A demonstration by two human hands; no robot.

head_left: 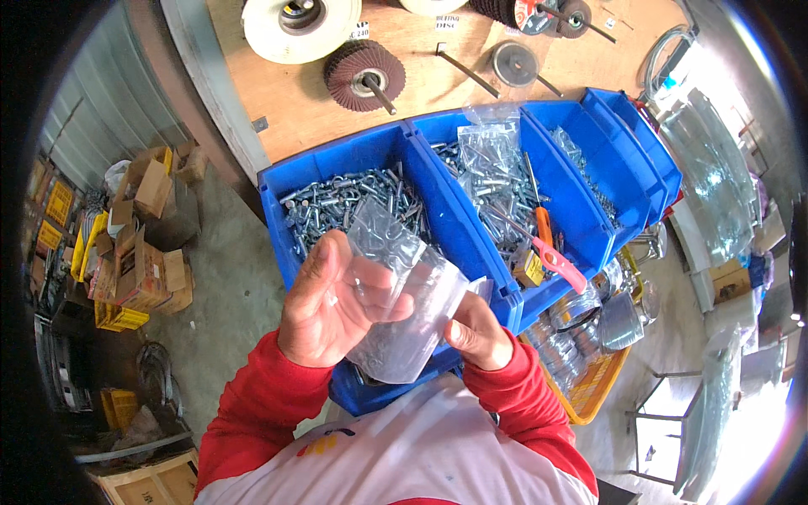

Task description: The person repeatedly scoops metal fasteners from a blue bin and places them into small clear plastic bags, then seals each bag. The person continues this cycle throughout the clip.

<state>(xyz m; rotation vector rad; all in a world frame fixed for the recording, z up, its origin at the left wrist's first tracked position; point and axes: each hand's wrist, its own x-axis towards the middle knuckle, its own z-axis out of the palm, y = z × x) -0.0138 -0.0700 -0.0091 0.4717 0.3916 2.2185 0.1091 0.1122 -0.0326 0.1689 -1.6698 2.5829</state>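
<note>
My left hand (pixel 324 299) is palm up with its thumb apart from its fingers. Those fingers show through a clear plastic bag (pixel 404 324); whether they are inside or behind it I cannot tell. Thumb and curled fingers of my right hand (pixel 480 332) grip the bag's right edge. The plastic rises in a crumpled upper part, perhaps a second bag. Just beyond my hands, a blue bin (pixel 463 202) row begins, its left compartment heaped with metal bolts (pixel 358 192). Another compartment holds bagged bolts (pixel 492 160), a screwdriver (pixel 541 215) and a pink lighter (pixel 557 263).
Behind the bins stands a wooden board (pixel 278 93) with abrasive discs (pixel 364 76) on pegs. A yellow crate (pixel 589 408) with wrapped metal parts sits low at the right. Cardboard boxes (pixel 139 273) are piled on the left floor. A glass-topped table (pixel 661 425) stands at lower right.
</note>
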